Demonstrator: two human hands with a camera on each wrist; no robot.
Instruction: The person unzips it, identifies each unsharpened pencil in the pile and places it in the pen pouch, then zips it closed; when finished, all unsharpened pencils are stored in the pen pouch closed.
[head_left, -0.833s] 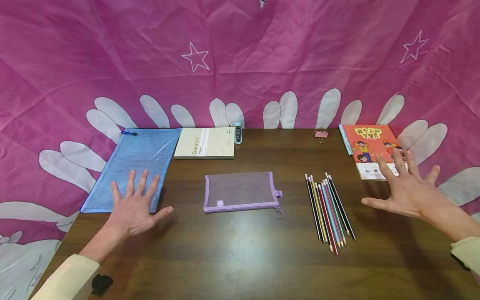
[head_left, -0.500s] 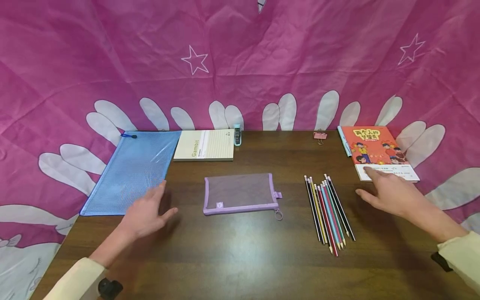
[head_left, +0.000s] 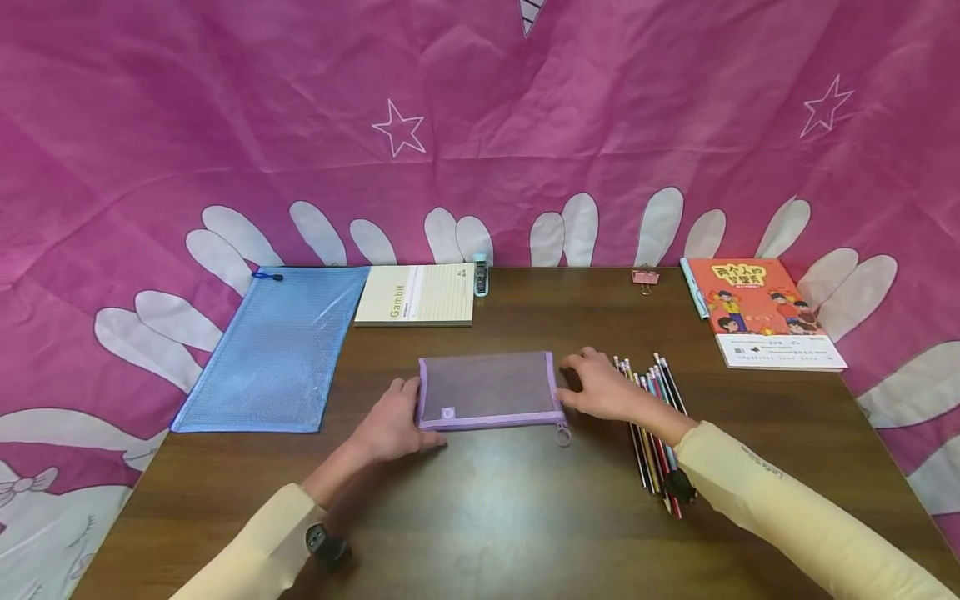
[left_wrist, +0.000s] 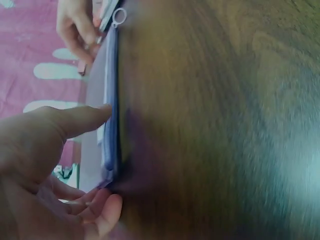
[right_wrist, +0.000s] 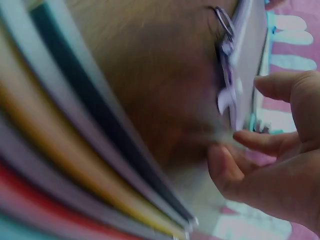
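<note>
A pink cloth (head_left: 480, 100) printed with white stars and rounded white shapes hung behind everything. In front of it spread a dark brown wooden table (head_left: 495, 517), glossy near the middle. A blue mesh folder (head_left: 270, 358) lay flat at the left, and a red-covered book (head_left: 772, 308) at the far right. Flat in the middle of the table, between the two hands, was a purple mesh pouch (head_left: 487, 387), its zip along the near edge. A cream notebook (head_left: 435, 296) lay behind it, next to the folder. Pencils (head_left: 660, 450) lay loosely bunched to the pouch's right, partly hidden under the right forearm.

The left hand (head_left: 390, 425) was at the pouch's left end, thumb apart from bent fingers; whether it pinched the corner I couldn't tell. The right hand (head_left: 600, 389), thumb and fingers parted, was at the other end; I couldn't tell if it touched.

A light-blue pen (head_left: 694, 287) lay along the book's left side. A pink binder clip (head_left: 645, 277) sat near the back edge; a ring (head_left: 563, 443) hung from the zip.
</note>
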